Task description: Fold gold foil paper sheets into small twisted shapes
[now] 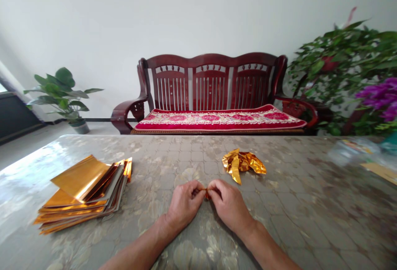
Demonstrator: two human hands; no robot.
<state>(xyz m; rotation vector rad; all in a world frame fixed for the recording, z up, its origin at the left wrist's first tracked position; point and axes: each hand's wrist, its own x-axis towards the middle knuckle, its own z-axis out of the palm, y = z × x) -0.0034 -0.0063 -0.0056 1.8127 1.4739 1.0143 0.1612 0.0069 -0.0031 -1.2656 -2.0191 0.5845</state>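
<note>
My left hand (186,200) and my right hand (228,204) meet near the middle of the table, fingertips almost touching. Both are closed, pinching a small piece of gold foil paper (206,194) between them. Most of that piece is hidden by the fingers, so its shape is hard to make out. Just beyond my right hand lie several crumpled, folded gold foil pieces (243,162). Off to the left of my left hand sits a loose stack of gold foil sheets (77,195), some showing a grey back.
The table (173,245) has a patterned, shiny cover. Clear plastic packaging (353,151) and a tan card (381,173) lie at its right edge. Behind it stands a dark red wooden bench (211,61) with a red floral cushion (217,125). Potted plants (63,90) flank the bench.
</note>
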